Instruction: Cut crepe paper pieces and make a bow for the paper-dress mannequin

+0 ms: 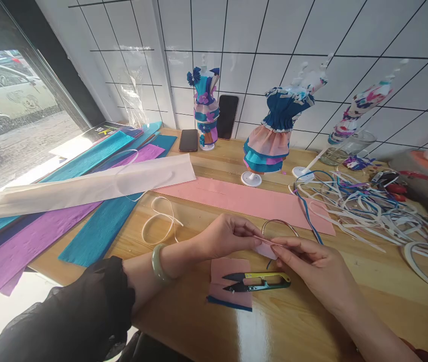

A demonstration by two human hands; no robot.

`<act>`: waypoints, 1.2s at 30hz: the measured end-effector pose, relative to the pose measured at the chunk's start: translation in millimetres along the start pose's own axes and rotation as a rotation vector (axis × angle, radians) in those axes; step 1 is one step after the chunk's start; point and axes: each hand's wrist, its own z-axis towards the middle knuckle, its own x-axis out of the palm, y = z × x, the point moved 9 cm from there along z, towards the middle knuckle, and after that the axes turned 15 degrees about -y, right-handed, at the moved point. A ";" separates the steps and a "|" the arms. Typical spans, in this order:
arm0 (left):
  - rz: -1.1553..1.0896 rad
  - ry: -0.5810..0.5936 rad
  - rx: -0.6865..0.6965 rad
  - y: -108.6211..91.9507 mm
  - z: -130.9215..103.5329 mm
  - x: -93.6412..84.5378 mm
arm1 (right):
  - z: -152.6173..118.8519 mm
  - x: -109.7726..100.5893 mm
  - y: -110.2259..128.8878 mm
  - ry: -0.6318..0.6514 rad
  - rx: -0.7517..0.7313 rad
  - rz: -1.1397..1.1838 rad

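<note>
Between my two hands is a small piece of pale pink crepe paper (266, 250), raised a little over the table. My left hand (229, 236) pinches its left end, and my right hand (308, 256) grips the right end, thumb against fingers. Just below lies a pink paper piece with a blue edge (232, 296), flat on the wood. Yellow-handled thread snips (268, 280) rest partly on it, blades pointing left. Behind my fingers a thin ring of wire or tape (279, 221) shows in part.
Long crepe paper strips, purple (48, 231), teal (96, 236) and white (96, 183), overlap at left. A pink strip (236, 197) crosses the middle. Dressed mini mannequins (270, 130) stand behind, beside a phone (228, 116). Tangled ribbon scraps (364, 206) crowd the right.
</note>
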 end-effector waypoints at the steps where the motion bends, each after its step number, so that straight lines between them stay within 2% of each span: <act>1: -0.005 -0.003 -0.005 -0.4 0.1 -0.3 | 0.4 -0.6 0.8 -0.005 -0.006 0.001; 14: -0.043 -0.007 -0.056 1.1 1.3 -3.3 | 1.5 -2.3 -3.2 0.012 0.007 0.056; 19: -0.013 -0.001 -0.066 -6.9 -0.8 -4.2 | 0.6 0.7 -4.2 0.102 0.005 0.048; 24: 0.002 0.007 -0.046 -10.3 -4.0 -1.7 | 3.2 -2.1 -6.3 0.043 0.016 0.046; 32: 0.063 -0.021 0.004 -2.2 -1.2 -1.1 | 3.9 -2.3 -10.4 0.019 0.006 0.023; 36: 0.059 -0.038 0.018 -3.2 0.2 -2.5 | 2.3 -1.6 -0.8 -0.007 -0.063 -0.024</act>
